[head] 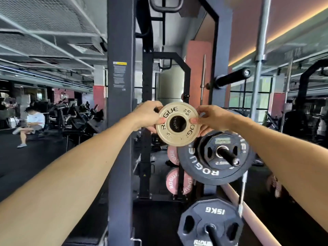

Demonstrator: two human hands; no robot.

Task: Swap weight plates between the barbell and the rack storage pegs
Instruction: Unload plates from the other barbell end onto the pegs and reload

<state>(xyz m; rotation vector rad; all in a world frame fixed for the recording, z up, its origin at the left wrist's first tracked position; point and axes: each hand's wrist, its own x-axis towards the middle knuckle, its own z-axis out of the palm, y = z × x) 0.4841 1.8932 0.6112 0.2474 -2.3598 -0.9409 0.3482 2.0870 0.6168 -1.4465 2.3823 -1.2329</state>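
As both hands grip, small plate (177, 123) upright, face-on

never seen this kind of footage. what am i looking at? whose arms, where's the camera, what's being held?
One picture, from a wide-angle camera worn on a person's head, looking forward in a gym. The two bare arms are that person's own. The left hand and right hand grip opposite edges of a small tan plate marked ROGUE, held up in front of a dark rack upright. Below right, storage pegs carry a large black ROGUE plate with a smaller plate over it, and a 15KG plate. An empty peg sticks out higher up.
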